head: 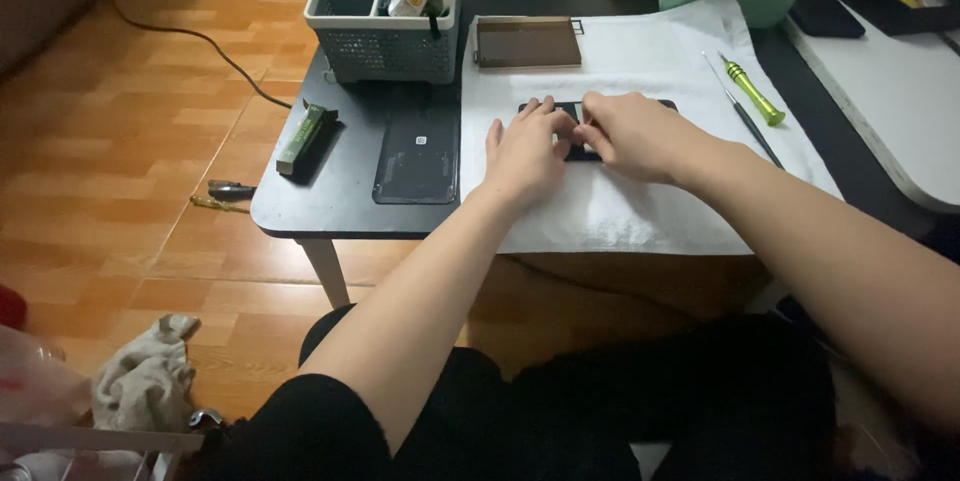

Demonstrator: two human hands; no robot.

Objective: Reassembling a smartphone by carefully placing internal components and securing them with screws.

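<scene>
A dark flat phone [568,111] lies on a white cloth [640,211] spread over a low black table [330,201]. Both hands rest on it and hide most of it. My left hand [525,151] lies palm down with fingers spread over its left part. Over the phone's right part, my right hand [630,133] has its fingertips pinched together at the phone's middle. Whether anything small is between those fingertips is hidden.
A black phone back cover [417,156] lies left of the cloth. Behind stand a grey basket [380,41] of tools and a dark rectangular tray [527,43]. A green-handled screwdriver [755,91] and a thin tool [745,121] lie at the right. A green packet [304,137] sits near the table's left edge.
</scene>
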